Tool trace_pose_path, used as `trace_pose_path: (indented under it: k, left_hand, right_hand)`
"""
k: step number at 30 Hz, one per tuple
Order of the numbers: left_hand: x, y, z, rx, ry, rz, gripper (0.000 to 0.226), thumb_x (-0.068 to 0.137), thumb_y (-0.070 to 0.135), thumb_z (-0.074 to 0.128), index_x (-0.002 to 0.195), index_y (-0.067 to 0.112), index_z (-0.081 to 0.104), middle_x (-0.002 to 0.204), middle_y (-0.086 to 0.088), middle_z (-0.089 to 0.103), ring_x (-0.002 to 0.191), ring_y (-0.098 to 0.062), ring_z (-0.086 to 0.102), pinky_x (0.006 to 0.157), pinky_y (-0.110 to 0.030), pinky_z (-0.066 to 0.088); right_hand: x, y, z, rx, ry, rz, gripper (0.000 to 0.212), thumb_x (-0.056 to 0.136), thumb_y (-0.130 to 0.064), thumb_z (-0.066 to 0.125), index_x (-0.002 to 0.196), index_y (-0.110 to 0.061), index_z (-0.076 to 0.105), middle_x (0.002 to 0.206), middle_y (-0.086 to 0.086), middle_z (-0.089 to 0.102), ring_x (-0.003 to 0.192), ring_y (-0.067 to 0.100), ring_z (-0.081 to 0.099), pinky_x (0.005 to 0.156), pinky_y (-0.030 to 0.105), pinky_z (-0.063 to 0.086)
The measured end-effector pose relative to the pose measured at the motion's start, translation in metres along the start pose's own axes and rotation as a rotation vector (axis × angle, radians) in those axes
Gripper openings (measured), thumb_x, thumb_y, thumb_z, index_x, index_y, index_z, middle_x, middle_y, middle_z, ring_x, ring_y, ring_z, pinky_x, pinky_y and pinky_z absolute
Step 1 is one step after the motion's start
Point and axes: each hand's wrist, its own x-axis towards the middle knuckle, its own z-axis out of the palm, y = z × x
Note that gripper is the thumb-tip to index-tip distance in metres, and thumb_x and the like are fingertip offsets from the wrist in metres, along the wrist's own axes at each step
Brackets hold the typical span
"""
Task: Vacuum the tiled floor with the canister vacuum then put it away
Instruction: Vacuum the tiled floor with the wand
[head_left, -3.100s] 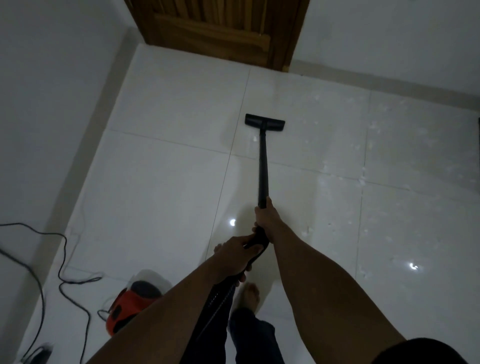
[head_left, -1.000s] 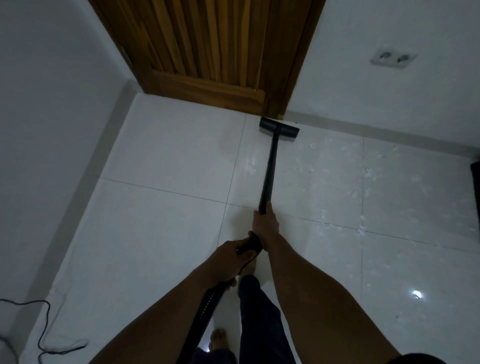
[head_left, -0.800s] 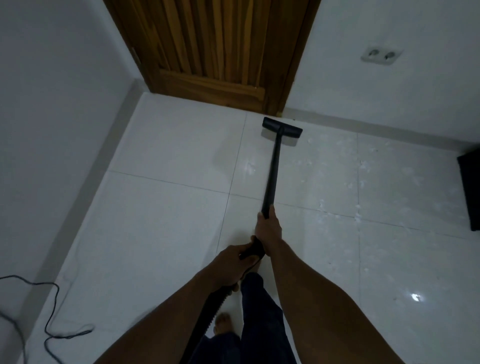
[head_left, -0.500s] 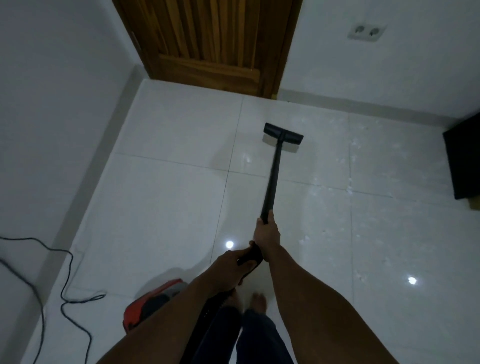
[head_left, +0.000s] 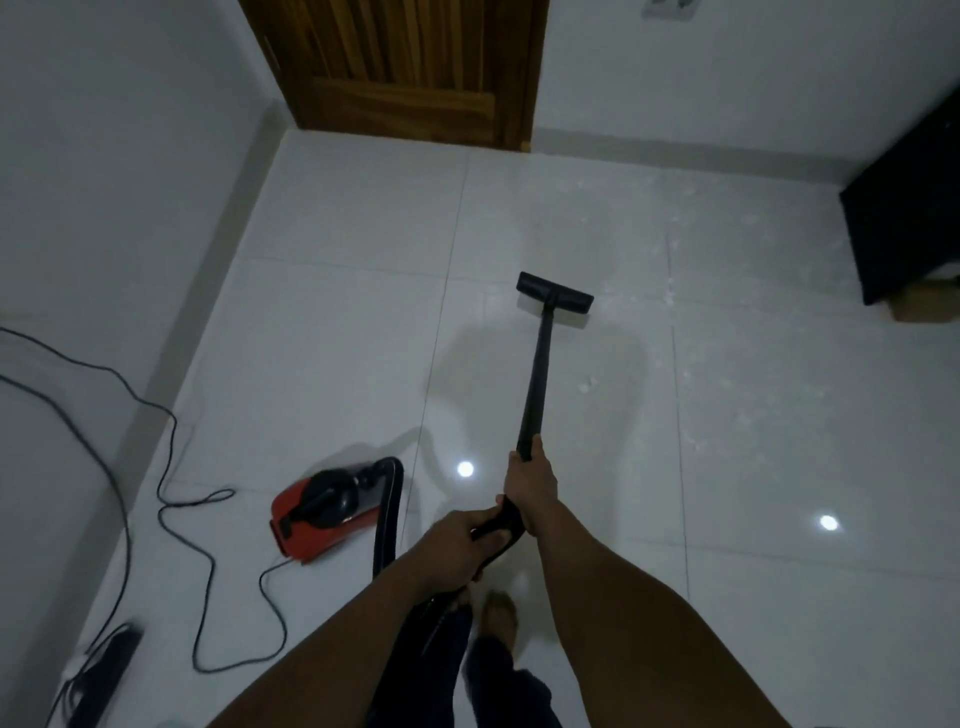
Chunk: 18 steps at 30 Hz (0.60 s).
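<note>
Fingers of the right hand (head_left: 530, 488) wrap the black wand (head_left: 537, 379) at its near end. Just behind them, the left hand (head_left: 457, 545) curls its fingers round the bent handle where the hose (head_left: 387, 519) joins. Ahead of the fingers, at the wand's far tip, the floor nozzle (head_left: 555, 300) sits flat on the white tiled floor (head_left: 337, 312), with pale specks (head_left: 587, 385) scattered to its right. Near the fingers on the left, the red canister vacuum (head_left: 322, 514) rests on the tiles, its cord (head_left: 208, 571) looping further left. A wooden door (head_left: 415, 67) stands far ahead.
</note>
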Motion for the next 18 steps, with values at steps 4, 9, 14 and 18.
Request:
trace_pose_path:
  k: [4,9,14,18]
  left_hand:
    - [-0.045,-0.036,0.046,0.003,0.009,-0.023,0.036,0.102,0.037,0.052,0.139,0.039,0.049,0.077,-0.001,0.066,0.047,-0.001,0.054,0.052,-0.018,0.047]
    - [-0.097,-0.086,0.093,-0.013,-0.036,-0.106,0.047,0.100,0.046,0.051,0.146,0.041,0.042,0.072,-0.009,0.059,0.043,-0.015,0.055,0.047,-0.029,0.050]
    - [-0.163,-0.146,0.145,-0.015,-0.054,-0.125,0.047,0.100,0.047,0.051,0.146,0.039,0.044,0.073,-0.009,0.060,0.044,-0.019,0.054,0.046,-0.031,0.047]
    - [-0.215,-0.189,0.181,-0.018,-0.087,-0.148,0.046,0.099,0.047,0.052,0.143,0.034,0.050,0.074,-0.010,0.060,0.043,-0.017,0.052,0.049,-0.031,0.047]
  right_hand:
    - [-0.044,0.064,0.001,-0.006,-0.009,0.046,0.059,0.104,-0.031,0.041,0.156,-0.038,0.013,0.103,0.008,0.061,0.061,0.019,0.059,0.052,0.030,0.056]
    - [-0.090,0.142,0.008,-0.090,-0.005,0.042,0.058,0.106,-0.030,0.037,0.157,-0.034,0.010,0.134,0.012,0.057,0.069,0.013,0.056,0.051,0.022,0.050]
    - [-0.148,0.226,0.019,-0.061,-0.019,0.052,0.059,0.107,-0.028,0.039,0.157,-0.034,0.010,0.129,0.013,0.059,0.063,0.012,0.053,0.039,0.017,0.040]
    - [-0.190,0.295,0.034,0.006,-0.017,0.105,0.062,0.105,-0.030,0.042,0.157,-0.039,0.010,0.113,0.016,0.064,0.070,0.026,0.063,0.047,0.029,0.052]
